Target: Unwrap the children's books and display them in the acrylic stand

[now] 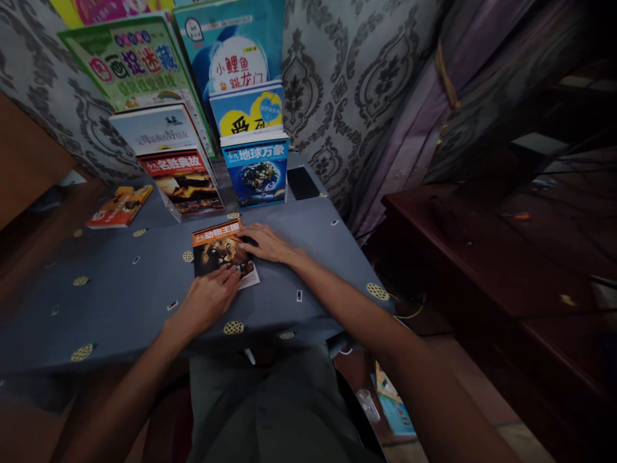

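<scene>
A book with a lion on its cover and an orange top band (pixel 219 251) lies flat on the blue-grey tablecloth (pixel 270 302). My left hand (pixel 214 297) rests on the book's lower part, fingers stretched out over the cover. From the right, my right hand (pixel 265 243) lies along the book's right edge with its fingers extended onto the cover. Neither hand grips the book. Behind it, an upright book with a globe on a blue cover (pixel 258 170) and a standing book with a red title band (pixel 186 180) face me.
Taller picture books (pixel 130 64) lean against the patterned curtain (pixel 332 71). A black phone-like slab (pixel 303 183) lies beside the globe book. An orange book (pixel 120 207) lies at the left. A dark red wooden desk (pixel 463 257) stands to the right, with books (pixel 398 411) on the floor.
</scene>
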### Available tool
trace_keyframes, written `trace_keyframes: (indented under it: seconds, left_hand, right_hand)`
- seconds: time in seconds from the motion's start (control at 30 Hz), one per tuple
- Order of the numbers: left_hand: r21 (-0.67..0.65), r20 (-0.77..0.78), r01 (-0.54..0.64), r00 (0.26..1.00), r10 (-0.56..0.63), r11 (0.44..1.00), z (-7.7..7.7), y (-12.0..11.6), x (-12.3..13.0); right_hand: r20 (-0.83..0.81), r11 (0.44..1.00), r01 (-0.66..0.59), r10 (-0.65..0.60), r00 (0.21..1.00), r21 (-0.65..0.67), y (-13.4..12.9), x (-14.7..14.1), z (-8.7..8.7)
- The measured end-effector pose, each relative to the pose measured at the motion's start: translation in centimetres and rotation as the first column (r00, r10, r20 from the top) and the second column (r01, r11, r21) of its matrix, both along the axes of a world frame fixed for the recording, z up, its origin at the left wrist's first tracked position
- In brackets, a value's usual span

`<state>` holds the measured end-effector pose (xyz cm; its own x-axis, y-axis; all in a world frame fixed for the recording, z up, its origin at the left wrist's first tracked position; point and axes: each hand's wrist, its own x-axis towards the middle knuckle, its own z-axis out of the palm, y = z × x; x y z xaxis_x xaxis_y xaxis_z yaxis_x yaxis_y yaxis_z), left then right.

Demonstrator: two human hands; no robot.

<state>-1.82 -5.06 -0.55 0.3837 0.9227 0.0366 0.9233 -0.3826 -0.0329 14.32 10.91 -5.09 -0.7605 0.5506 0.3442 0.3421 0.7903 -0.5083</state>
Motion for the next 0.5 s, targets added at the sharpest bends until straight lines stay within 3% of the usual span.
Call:
trace_keyframes:
  seconds: [0.23, 0.37, 0.5]
  left_hand:
    - [0.036, -0.005, -0.002, 1.0, 0.002, 0.999, -0.8, -0.5, 0.2]
    - [0.062, 0.025, -0.007, 1.0, 0.005, 0.998, -0.9, -0.7, 0.3]
    - [0.054, 0.03, 0.03, 0.999, -0.031, 0.998, -0.9, -0.9, 0.2]
  right_hand:
    - [0.071, 0.996, 0.059, -0.054, 0.996, -0.067, -1.9, -0.2, 1.0]
    - [0.126, 0.97, 0.204, -0.187, 0.974, -0.131, -4.7, -1.7, 1.6]
    - [0.066, 0.95, 0.301, -0.297, 0.953, -0.078, -7.4, -3.2, 1.4]
